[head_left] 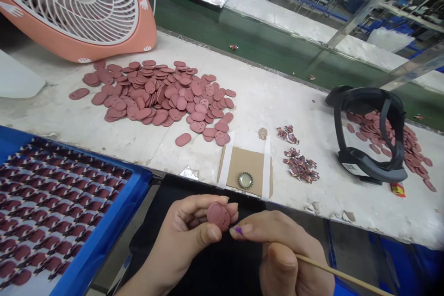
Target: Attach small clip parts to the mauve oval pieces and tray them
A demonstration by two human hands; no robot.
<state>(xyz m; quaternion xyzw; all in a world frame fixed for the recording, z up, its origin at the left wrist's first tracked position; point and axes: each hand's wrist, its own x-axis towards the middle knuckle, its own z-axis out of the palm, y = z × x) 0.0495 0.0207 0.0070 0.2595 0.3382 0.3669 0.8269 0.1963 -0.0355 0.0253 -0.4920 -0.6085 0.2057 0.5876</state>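
At bottom centre, the left hand (189, 236) pinches a reddish oval disc (218, 216) between thumb and fingers, just off the near edge of the white tabletop (256, 78). Beside it, the right hand (287, 249) grasps a small purple piece (238, 231) at its fingertips and a thin wooden stick (340, 270) that runs toward the lower right corner. Above the hands, a bottle cap (246, 180) sits on a cardboard piece (244, 166) reaching the near edge. Small dark red pieces (301, 166) lie to its right, near a black headset (374, 138). A heap of discs (163, 95) fills upper left of centre, below the fan (79, 4). Bare tabletop lies between heap and headset. A blue-edged tray (118, 212) occupies the lower left.
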